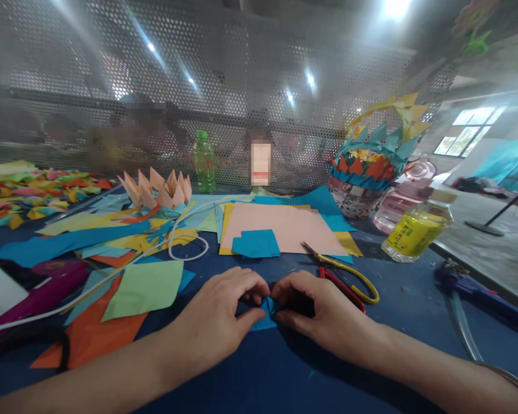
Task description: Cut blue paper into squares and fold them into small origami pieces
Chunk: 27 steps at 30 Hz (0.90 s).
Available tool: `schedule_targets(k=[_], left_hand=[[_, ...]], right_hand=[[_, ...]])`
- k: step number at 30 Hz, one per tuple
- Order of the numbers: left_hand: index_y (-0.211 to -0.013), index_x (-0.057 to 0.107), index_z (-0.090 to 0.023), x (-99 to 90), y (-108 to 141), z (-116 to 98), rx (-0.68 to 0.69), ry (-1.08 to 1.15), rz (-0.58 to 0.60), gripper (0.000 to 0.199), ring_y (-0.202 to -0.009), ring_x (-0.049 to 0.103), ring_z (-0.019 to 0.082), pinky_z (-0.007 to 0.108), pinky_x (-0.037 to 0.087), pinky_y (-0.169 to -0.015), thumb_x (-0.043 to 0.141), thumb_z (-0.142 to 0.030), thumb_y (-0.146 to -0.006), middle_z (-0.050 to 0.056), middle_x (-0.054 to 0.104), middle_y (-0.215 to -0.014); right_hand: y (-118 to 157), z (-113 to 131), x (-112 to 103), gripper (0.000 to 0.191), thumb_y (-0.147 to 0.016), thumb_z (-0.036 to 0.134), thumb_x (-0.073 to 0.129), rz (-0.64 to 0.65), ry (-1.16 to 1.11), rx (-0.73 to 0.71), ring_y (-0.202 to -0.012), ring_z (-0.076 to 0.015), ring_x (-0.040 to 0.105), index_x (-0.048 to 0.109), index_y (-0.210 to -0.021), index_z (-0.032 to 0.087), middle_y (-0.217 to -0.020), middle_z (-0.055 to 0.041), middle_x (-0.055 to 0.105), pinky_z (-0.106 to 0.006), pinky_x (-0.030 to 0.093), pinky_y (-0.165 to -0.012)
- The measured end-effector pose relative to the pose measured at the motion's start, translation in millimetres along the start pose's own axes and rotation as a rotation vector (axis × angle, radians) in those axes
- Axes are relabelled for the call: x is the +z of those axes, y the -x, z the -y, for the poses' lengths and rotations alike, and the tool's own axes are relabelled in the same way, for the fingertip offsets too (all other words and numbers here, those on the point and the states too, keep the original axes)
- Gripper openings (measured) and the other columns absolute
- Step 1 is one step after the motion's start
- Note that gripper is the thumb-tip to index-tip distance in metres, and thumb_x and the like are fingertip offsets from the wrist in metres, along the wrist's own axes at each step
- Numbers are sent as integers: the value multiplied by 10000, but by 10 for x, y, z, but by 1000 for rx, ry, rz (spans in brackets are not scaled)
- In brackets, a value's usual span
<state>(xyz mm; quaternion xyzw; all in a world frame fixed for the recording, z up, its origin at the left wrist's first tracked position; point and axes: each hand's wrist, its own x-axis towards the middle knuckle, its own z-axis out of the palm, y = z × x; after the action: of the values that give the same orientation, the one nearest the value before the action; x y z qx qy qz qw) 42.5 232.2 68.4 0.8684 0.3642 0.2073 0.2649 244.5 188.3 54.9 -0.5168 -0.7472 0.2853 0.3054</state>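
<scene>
A small piece of blue paper (265, 322), partly folded, lies low over the dark blue table between my hands. My left hand (231, 307) pinches its left side with thumb and fingers. On the right side, my right hand (315, 302) pinches it too, and the fingertips of both hands almost meet. My fingers hide much of the paper. Just beyond my right hand are scissors (354, 273) with one yellow and one red handle. A short stack of blue paper pieces (256, 244) rests on pink sheets (285, 221) in front of my hands.
Left are orange paper (99, 328), a green sheet (144, 290), a white cord (125, 259), a purple tool (38, 293) and a pink folded-paper crown (155, 190). Right stand a paper basket (358, 195), a yellow-labelled bottle (414, 230) and a blue-handled tool (483, 296). A green bottle (204, 164) stands behind.
</scene>
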Motion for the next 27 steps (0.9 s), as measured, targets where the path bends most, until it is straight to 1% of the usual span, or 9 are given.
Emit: schedule_targets(k=[6, 11, 15, 22, 27], left_hand=[[-895, 612, -219, 14, 4, 16, 7, -5, 1, 195, -844, 561, 154, 296, 420, -759, 610, -80, -759, -26, 614, -871], [-856, 599, -207, 16, 18, 6, 42, -37, -7, 148, -856, 555, 154, 291, 410, -765, 612, -82, -777, -25, 606, -859], [-865, 597, -209, 23, 22, 13, 70, -56, -16, 151, -853, 552, 148, 281, 404, -761, 614, -81, -786, -29, 606, -864], [-864, 588, -210, 10, 26, -10, 57, -45, -20, 183, -870, 550, 153, 283, 400, -780, 627, -62, -763, -25, 604, -880], [-863, 557, -212, 20, 35, 8, 72, -47, -41, 194, -869, 539, 155, 284, 399, -770, 601, -51, -764, -21, 583, -888]], right_hand=[[-3, 7, -11, 187, -744, 126, 703, 7, 2, 9, -820, -138, 584, 636, -892, 219, -854, 37, 662, -258, 435, -739], [-1, 23, -10, 164, -743, 123, 700, 10, 13, 11, -796, -133, 573, 634, -861, 216, -825, 41, 651, -251, 425, -718], [0, 24, -3, 155, -747, 126, 693, 8, 12, 17, -791, -132, 574, 630, -858, 215, -814, 41, 648, -251, 422, -716], [-2, 6, -11, 148, -751, 136, 698, 14, 13, 12, -808, -136, 579, 628, -855, 215, -826, 40, 653, -253, 428, -733], [1, 9, -15, 139, -759, 149, 693, 22, 16, 16, -808, -139, 586, 624, -859, 216, -819, 37, 651, -258, 431, -736]])
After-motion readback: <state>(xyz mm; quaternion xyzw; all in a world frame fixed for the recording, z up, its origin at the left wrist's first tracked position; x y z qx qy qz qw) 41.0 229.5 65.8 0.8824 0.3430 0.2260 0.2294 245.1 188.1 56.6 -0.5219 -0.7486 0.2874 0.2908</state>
